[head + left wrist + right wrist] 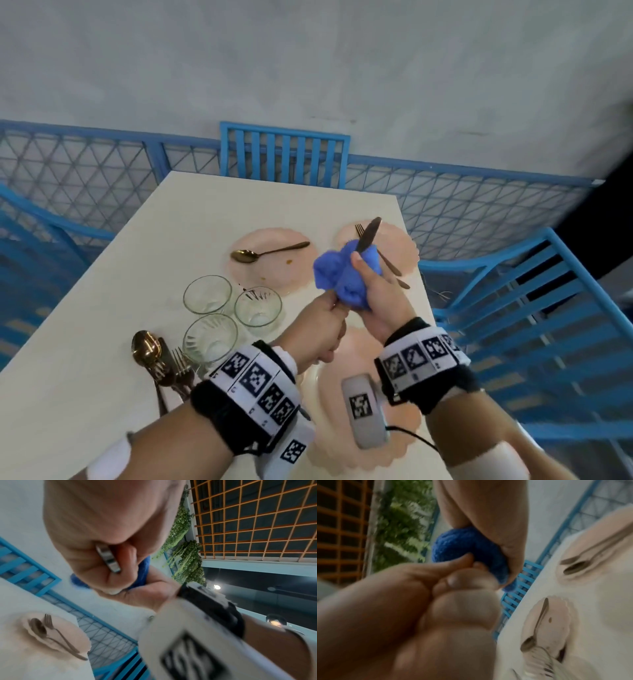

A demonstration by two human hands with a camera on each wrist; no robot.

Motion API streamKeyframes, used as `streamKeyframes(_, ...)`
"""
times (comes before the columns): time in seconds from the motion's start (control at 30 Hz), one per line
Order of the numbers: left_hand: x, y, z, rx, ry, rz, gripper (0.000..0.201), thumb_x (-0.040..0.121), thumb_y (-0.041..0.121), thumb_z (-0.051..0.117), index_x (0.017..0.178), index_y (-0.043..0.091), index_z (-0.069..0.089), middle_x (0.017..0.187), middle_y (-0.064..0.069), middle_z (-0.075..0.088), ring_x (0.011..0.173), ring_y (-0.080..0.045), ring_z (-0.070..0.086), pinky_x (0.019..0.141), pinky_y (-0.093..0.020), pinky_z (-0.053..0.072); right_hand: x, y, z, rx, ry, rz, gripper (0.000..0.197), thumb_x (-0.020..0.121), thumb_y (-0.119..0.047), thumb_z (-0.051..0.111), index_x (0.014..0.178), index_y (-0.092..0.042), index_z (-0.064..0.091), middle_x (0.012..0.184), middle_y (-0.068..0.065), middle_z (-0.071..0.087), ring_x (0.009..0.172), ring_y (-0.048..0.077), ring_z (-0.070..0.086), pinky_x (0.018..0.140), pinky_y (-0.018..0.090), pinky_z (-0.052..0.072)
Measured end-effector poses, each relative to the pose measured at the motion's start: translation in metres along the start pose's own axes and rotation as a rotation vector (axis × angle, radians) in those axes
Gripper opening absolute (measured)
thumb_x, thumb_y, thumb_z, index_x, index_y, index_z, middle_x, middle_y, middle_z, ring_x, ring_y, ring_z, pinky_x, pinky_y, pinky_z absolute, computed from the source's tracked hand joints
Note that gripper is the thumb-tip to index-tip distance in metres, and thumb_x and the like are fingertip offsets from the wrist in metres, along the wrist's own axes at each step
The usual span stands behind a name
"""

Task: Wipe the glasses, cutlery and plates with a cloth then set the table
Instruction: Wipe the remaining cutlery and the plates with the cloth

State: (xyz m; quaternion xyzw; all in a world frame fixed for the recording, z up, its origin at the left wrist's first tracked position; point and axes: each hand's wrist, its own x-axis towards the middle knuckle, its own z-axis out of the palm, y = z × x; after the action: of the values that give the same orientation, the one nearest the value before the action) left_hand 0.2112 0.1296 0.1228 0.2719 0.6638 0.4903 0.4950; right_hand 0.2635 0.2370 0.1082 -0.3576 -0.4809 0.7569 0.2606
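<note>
Right now the knife is being wiped above the table: the left hand has its fingers curled round the handle end, which pokes out of the fist in the left wrist view, while the right hand clamps the bunched blue cloth around the middle of the knife, thumb pressed on top. The blade tip sticks out beyond the cloth, pointing away over the far right plate, where a fork and another piece of cutlery lie.

The main risk, as I judge it, is the blade itself. If the right hand slides along with the cloth folded thin on the cutting side, the edge could bite through to the fingers; how thick the cloth sits there I cannot tell, since both wrist views are blurred. A second risk is a slip: the left hand holds only the short end of the handle, so a hard pull by the cloth could tug the knife free, dropping it onto the plate lying under the wrists or into the three glasses clustered just to the left. The far left plate, with a spoon on it, shows food specks, so a cloth dirtied there could smear anything wiped afterwards.
</note>
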Motion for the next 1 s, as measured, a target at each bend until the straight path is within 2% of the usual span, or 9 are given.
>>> streamKeyframes(0.1, -0.008, -0.013, 0.002, 0.01, -0.06, 0.046, 0.027, 0.101, 0.032, 0.034, 0.087, 0.014, 0.047, 0.054, 0.001, 0.041, 0.036, -0.009, 0.036, 0.038, -0.018, 0.034, 0.008, -0.012, -0.005, 0.049, 0.101, -0.135, 0.027, 0.094, -0.023, 0.053, 0.116, -0.007, 0.058, 0.103, 0.014, 0.063, 0.087, 0.023, 0.062, 0.061, 0.03, 0.053)
streamKeyframes(0.23, -0.016, -0.024, -0.005, 0.028, -0.003, 0.1, 0.036, 0.101, 0.029, 0.033, 0.073, 0.011, 0.047, 0.043, 0.009, 0.036, 0.035, -0.008, 0.034, 0.042, -0.022, 0.035, 0.009, -0.007, -0.003, 0.043, 0.158, -0.146, 0.028, 0.094, -0.032, 0.053, 0.11, -0.01, 0.059, 0.057, -0.003, 0.059, 0.051, 0.012, 0.054, 0.049, 0.025, 0.044)
streamKeyframes(0.33, -0.01, -0.021, -0.014, -0.029, 0.111, 0.107, 0.033, 0.1, 0.016, 0.034, 0.07, 0.01, 0.043, 0.047, 0.002, 0.034, 0.036, -0.009, 0.03, 0.043, -0.023, 0.032, -0.009, 0.012, 0.017, 0.014, -0.016, -0.045, 0.018, 0.094, -0.026, 0.053, 0.101, -0.011, 0.06, 0.077, 0.007, 0.066, 0.062, 0.016, 0.062, 0.047, 0.023, 0.048)
streamKeyframes(0.43, -0.011, -0.023, -0.026, -0.073, 0.043, 0.038, 0.026, 0.098, 0.006, 0.034, 0.074, 0.009, 0.045, 0.058, -0.004, 0.039, 0.04, -0.008, 0.04, 0.047, -0.023, 0.041, -0.019, 0.023, 0.025, -0.056, -0.079, -0.059, 0.016, 0.093, -0.021, 0.055, 0.105, -0.013, 0.061, 0.1, 0.01, 0.067, 0.091, 0.021, 0.065, 0.067, 0.029, 0.054)
streamKeyframes(0.5, -0.013, -0.021, -0.043, -0.035, 0.004, -0.003, 0.008, 0.094, 0.009, 0.047, 0.096, 0.007, 0.054, 0.073, -0.003, 0.056, 0.058, -0.01, 0.059, 0.057, -0.025, 0.048, -0.019, 0.023, 0.021, -0.121, -0.106, -0.11, 0.021, 0.091, -0.022, 0.058, 0.108, -0.008, 0.061, 0.096, 0.013, 0.067, 0.081, 0.021, 0.065, 0.062, 0.029, 0.052)
streamKeyframes(0.6, -0.005, -0.009, -0.07, -0.109, 0.166, 0.089, 0.042, 0.083, 0.026, 0.054, 0.125, 0.021, 0.051, 0.107, 0.003, 0.064, 0.094, -0.012, 0.062, 0.079, -0.03, 0.048, -0.028, 0.025, 0.02, -0.185, -0.197, -0.075, 0.023, 0.093, -0.02, 0.055, 0.109, -0.004, 0.06, 0.083, 0.014, 0.065, 0.061, 0.015, 0.063, 0.047, 0.023, 0.046)
streamKeyframes(0.73, -0.002, 0.004, -0.059, -0.321, -0.03, 0.132, 0.03, 0.1, 0.026, 0.038, 0.112, 0.015, 0.063, 0.111, -0.001, 0.066, 0.097, -0.01, 0.063, 0.086, -0.022, 0.052, -0.034, 0.028, 0.033, -0.209, -0.273, -0.073, 0.016, 0.085, -0.019, 0.063, 0.092, -0.004, 0.063, 0.088, 0.016, 0.068, 0.083, 0.024, 0.065, 0.076, 0.037, 0.054)
streamKeyframes(0.9, 0.003, -0.004, -0.06, -0.417, -0.131, 0.134, 0.043, 0.101, 0.032, 0.029, 0.103, 0.009, 0.065, 0.116, 0.0, 0.067, 0.103, -0.017, 0.063, 0.092, -0.03, 0.051, -0.043, 0.022, 0.03, -0.078, -0.409, 0.178, 0.011, 0.091, -0.012, 0.057, 0.089, -0.001, 0.06, 0.068, 0.008, 0.066, 0.057, 0.016, 0.065, 0.047, 0.022, 0.049)
streamKeyframes(1.0, 0.007, 0.004, -0.068, -0.558, 0.007, 0.153, 0.043, 0.101, 0.029, 0.029, 0.079, 0.007, 0.059, 0.107, -0.002, 0.069, 0.102, -0.021, 0.06, 0.089, -0.03, 0.048, -0.048, 0.027, 0.025, -0.139, -0.441, 0.217, 0.018, 0.088, -0.013, 0.061, 0.101, 0.0, 0.06, 0.084, 0.012, 0.066, 0.07, 0.019, 0.066, 0.056, 0.025, 0.053)
